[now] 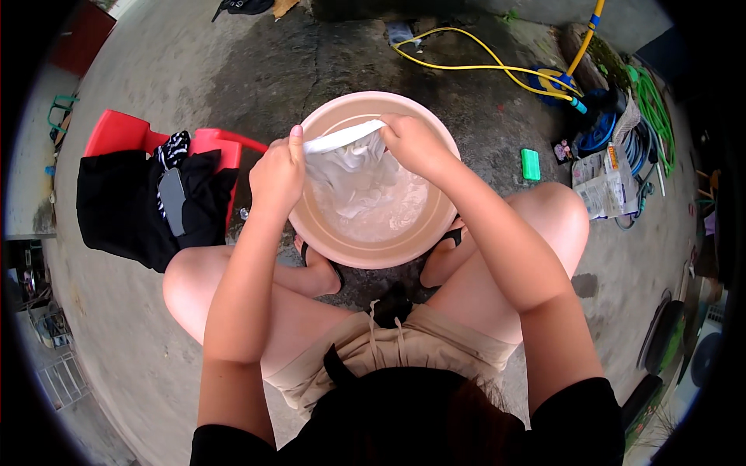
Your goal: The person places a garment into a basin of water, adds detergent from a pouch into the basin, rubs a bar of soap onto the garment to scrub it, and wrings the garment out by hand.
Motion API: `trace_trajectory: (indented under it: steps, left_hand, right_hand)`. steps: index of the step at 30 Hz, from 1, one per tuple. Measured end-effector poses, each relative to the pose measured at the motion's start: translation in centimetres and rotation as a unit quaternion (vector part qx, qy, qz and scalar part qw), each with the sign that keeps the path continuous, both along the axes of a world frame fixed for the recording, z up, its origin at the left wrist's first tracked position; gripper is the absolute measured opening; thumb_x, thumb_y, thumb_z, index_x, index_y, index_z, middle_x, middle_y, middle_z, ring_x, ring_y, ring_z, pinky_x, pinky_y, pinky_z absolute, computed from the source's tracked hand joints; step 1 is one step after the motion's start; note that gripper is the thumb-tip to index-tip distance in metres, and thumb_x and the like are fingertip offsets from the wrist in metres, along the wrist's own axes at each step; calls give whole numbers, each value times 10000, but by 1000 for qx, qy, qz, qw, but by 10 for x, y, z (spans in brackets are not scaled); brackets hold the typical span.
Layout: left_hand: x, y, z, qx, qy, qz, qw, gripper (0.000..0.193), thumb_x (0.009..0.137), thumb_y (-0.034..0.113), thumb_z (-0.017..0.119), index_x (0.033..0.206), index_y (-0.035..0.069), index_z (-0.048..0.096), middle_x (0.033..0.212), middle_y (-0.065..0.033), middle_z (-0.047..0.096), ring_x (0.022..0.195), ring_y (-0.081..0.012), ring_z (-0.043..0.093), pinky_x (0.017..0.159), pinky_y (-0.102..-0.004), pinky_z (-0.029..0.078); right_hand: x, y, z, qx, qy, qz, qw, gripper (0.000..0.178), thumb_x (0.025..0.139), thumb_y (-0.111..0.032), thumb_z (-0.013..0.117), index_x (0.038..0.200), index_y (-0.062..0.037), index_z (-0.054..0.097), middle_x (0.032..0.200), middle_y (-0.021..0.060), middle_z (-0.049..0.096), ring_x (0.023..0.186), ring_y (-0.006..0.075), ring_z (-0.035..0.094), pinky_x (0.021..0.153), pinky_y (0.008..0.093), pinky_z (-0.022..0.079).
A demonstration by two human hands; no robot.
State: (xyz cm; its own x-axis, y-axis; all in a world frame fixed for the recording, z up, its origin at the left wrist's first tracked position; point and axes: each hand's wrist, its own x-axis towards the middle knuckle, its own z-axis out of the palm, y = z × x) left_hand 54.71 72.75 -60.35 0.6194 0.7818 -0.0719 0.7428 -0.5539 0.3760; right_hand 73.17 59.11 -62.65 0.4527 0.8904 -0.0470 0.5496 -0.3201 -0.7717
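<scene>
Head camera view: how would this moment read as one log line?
left hand: grips white cloth | right hand: grips same cloth, stretched between both | under it: pink basin, soapy water | left: red basket, dark clothes

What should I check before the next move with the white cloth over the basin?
1. Left hand grips the white cloth: ok.
2. Right hand grips the cloth's other end: ok.
3. Cloth stretched between both hands above the pink basin: ok.
4. Cloudy water in the basin: ok; depth: cannot tell.
5. Basin flat on the wet concrete ground between the feet: ok.
6. Green soap bar lies apart, right of the basin: ok.
</scene>
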Motion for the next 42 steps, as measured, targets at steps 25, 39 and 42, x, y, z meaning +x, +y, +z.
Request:
trace_trajectory:
  steps: [25,39,42]
  left_hand:
    - [13,-48,-39,-319,-136,-249,904,410,876,201,636,1197,-45,565,1147,-179,642,1068,-260,631,920,-363,505]
    - [12,-32,-58,-382,-72,-163,907,262,897,238,627,1027,11,635,889,-34,646,878,-121,586,791,-276,461]
    - [9,-12,-49,-439,-222,-90,866,147,882,198,602,878,50,605,783,37,573,769,-71,514,715,-245,407]
  right_hand:
    - [-23,-2,47,209,528,-17,823,237,930,-216,574,981,7,635,811,22,606,705,93,559,591,243,436]
    - [-4,-18,78,205,440,11,874,274,873,-268,643,854,5,649,702,19,620,639,78,564,581,247,445]
    - [8,-22,86,34,195,-33,980,320,817,-276,658,819,44,664,662,79,636,623,128,592,593,283,474]
